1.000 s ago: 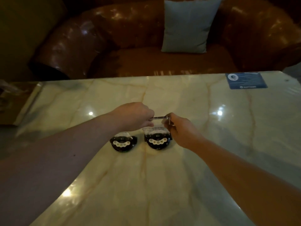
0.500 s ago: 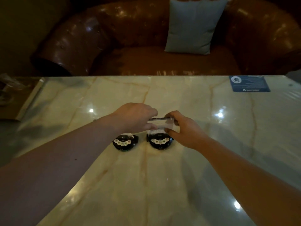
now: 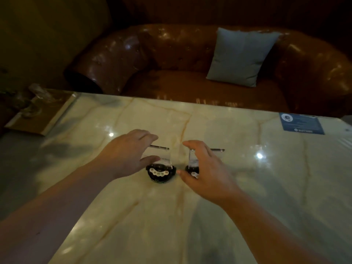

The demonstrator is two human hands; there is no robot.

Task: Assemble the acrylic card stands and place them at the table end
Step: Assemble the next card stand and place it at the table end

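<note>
Left hand fingers spread, cupped around left card stand — contact unclear. Right hand fingers apart around right card stand. Both stands mid marble table, near each other.

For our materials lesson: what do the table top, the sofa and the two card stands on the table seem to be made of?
Table top: polished marble or a look-alike, pale with brown veins and lamp glints.
Sofa: glossy brown leather or imitation, creased, with highlights.
Left card stand and right card stand: clear acrylic-like panels on black bases, probably plastic.
</note>
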